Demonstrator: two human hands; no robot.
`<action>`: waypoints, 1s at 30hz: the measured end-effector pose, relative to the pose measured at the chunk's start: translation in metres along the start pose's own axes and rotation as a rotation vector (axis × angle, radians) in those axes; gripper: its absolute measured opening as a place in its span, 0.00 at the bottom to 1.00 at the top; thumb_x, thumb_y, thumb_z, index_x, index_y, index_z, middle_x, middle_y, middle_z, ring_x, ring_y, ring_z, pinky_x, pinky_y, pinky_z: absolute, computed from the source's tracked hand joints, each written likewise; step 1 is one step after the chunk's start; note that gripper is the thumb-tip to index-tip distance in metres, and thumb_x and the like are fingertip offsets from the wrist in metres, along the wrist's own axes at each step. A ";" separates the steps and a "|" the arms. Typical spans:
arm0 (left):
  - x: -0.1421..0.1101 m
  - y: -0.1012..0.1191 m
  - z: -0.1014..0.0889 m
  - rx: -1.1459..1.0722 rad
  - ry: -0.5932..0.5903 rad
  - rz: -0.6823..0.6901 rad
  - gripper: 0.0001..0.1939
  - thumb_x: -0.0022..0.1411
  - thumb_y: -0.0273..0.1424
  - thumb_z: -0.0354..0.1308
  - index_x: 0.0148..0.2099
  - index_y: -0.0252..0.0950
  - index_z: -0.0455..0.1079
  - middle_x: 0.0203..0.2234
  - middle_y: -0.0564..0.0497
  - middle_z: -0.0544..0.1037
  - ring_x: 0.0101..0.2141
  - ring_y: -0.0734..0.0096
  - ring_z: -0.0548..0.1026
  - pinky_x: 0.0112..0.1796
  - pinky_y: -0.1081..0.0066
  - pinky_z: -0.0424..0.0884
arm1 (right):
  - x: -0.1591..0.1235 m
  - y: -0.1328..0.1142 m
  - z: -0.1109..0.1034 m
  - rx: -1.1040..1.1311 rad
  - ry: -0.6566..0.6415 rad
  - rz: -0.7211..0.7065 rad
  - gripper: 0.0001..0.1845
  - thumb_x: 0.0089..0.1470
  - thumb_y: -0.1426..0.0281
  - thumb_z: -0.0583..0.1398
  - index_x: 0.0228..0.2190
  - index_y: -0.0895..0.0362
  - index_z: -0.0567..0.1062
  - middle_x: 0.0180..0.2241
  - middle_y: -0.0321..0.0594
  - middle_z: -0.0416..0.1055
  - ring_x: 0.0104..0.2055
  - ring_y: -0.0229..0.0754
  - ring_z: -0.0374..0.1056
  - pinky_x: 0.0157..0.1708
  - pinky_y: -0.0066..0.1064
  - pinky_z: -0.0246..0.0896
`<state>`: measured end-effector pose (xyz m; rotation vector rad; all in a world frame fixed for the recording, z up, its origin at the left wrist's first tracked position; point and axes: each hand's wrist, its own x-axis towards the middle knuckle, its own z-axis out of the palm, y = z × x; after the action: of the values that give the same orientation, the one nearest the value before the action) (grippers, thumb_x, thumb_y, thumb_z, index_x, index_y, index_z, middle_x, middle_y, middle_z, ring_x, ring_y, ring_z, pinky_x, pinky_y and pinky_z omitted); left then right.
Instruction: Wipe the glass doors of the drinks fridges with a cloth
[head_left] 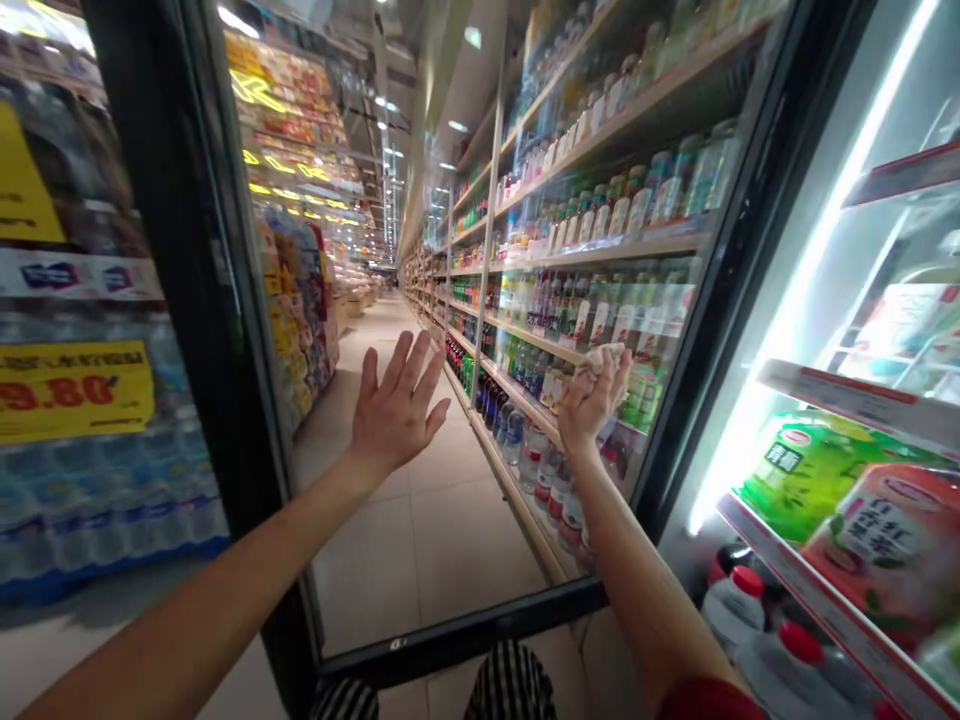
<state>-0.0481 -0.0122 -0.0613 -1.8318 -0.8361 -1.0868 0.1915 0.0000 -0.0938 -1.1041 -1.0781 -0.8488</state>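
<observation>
A tall glass door (420, 560) in a black frame stands in front of me. My left hand (397, 400) is spread with its fingers apart at the middle of the pane; it holds nothing, and whether it touches the glass I cannot tell. My right hand (585, 410) is closed on a crumpled pale cloth (604, 360) near the right side of the pane. Through or in the glass, shelves of bottles (555, 310) and an aisle floor show; I cannot tell which parts are reflections.
To the right is a lit cooler with a shelf (862, 400), a green pack (802, 465), a red pack (892, 540) and red-capped bottles (739, 605). On the left stand stacked water bottles (112, 500) under a yellow price sign (75, 390). Striped trouser legs (510, 685) show below the door.
</observation>
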 end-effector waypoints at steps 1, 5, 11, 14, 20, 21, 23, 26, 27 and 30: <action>-0.001 0.001 0.000 0.006 0.008 0.002 0.32 0.61 0.37 0.49 0.64 0.37 0.45 0.62 0.44 0.49 0.63 0.59 0.43 0.60 0.52 0.34 | -0.004 -0.002 0.001 0.006 -0.008 -0.010 0.27 0.55 0.69 0.43 0.57 0.57 0.53 0.62 0.52 0.43 0.66 0.47 0.33 0.59 0.54 0.38; -0.008 0.003 0.000 0.017 -0.002 0.009 0.31 0.61 0.37 0.50 0.64 0.37 0.47 0.62 0.42 0.51 0.62 0.59 0.45 0.60 0.52 0.37 | -0.023 -0.004 -0.001 0.077 -0.252 -0.341 0.21 0.50 0.66 0.51 0.47 0.43 0.67 0.56 0.33 0.60 0.61 0.42 0.51 0.59 0.44 0.47; -0.018 0.007 0.002 0.007 0.003 0.020 0.32 0.60 0.36 0.51 0.64 0.39 0.46 0.61 0.43 0.53 0.62 0.59 0.46 0.60 0.53 0.36 | -0.018 0.003 -0.001 -0.025 0.038 0.079 0.27 0.55 0.70 0.44 0.57 0.56 0.54 0.62 0.51 0.45 0.65 0.49 0.37 0.58 0.57 0.40; -0.020 0.007 0.003 0.027 -0.003 0.029 0.32 0.60 0.37 0.51 0.64 0.38 0.47 0.61 0.42 0.53 0.62 0.60 0.45 0.60 0.53 0.36 | -0.035 -0.010 -0.001 0.061 -0.169 -0.269 0.24 0.53 0.69 0.50 0.53 0.46 0.61 0.61 0.37 0.52 0.64 0.44 0.44 0.60 0.48 0.45; -0.028 0.006 0.005 0.036 -0.010 0.062 0.31 0.60 0.37 0.51 0.63 0.39 0.49 0.61 0.43 0.54 0.62 0.60 0.46 0.60 0.54 0.36 | -0.038 0.004 -0.003 0.021 -0.001 -0.112 0.27 0.54 0.73 0.47 0.57 0.53 0.55 0.61 0.50 0.48 0.65 0.50 0.41 0.56 0.57 0.45; -0.029 0.007 0.005 0.035 -0.006 0.063 0.31 0.60 0.37 0.51 0.63 0.39 0.49 0.61 0.43 0.54 0.62 0.60 0.46 0.60 0.54 0.37 | -0.039 0.004 -0.003 0.009 0.058 -0.027 0.28 0.55 0.73 0.46 0.58 0.56 0.53 0.62 0.53 0.46 0.65 0.52 0.40 0.56 0.59 0.44; -0.031 0.007 0.006 0.035 0.007 0.061 0.32 0.59 0.36 0.52 0.64 0.38 0.48 0.61 0.42 0.54 0.62 0.60 0.46 0.60 0.53 0.37 | -0.046 -0.001 -0.002 0.027 0.043 -0.049 0.27 0.55 0.72 0.47 0.57 0.55 0.56 0.61 0.52 0.47 0.64 0.51 0.42 0.57 0.56 0.45; -0.033 0.008 0.007 0.037 0.013 0.061 0.33 0.59 0.36 0.53 0.64 0.38 0.48 0.60 0.42 0.55 0.62 0.59 0.47 0.60 0.53 0.37 | -0.065 -0.008 -0.003 0.101 -0.160 -0.391 0.23 0.52 0.70 0.51 0.51 0.46 0.63 0.59 0.37 0.56 0.62 0.45 0.50 0.58 0.47 0.48; -0.035 0.008 0.008 0.037 0.011 0.061 0.33 0.59 0.36 0.53 0.64 0.38 0.48 0.60 0.42 0.55 0.62 0.59 0.47 0.60 0.53 0.37 | -0.068 -0.005 -0.004 0.118 -0.195 -0.469 0.23 0.52 0.70 0.52 0.51 0.46 0.64 0.59 0.35 0.56 0.62 0.45 0.50 0.59 0.46 0.48; -0.042 0.011 0.009 0.040 -0.004 0.060 0.33 0.58 0.36 0.54 0.64 0.38 0.49 0.60 0.42 0.55 0.62 0.60 0.47 0.60 0.54 0.37 | -0.064 0.016 -0.006 0.079 -0.053 -0.287 0.25 0.54 0.72 0.49 0.55 0.52 0.58 0.61 0.44 0.49 0.64 0.49 0.43 0.58 0.54 0.43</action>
<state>-0.0526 -0.0143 -0.1059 -1.8154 -0.7947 -1.0217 0.1897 -0.0004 -0.1598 -0.9225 -1.3244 -0.9971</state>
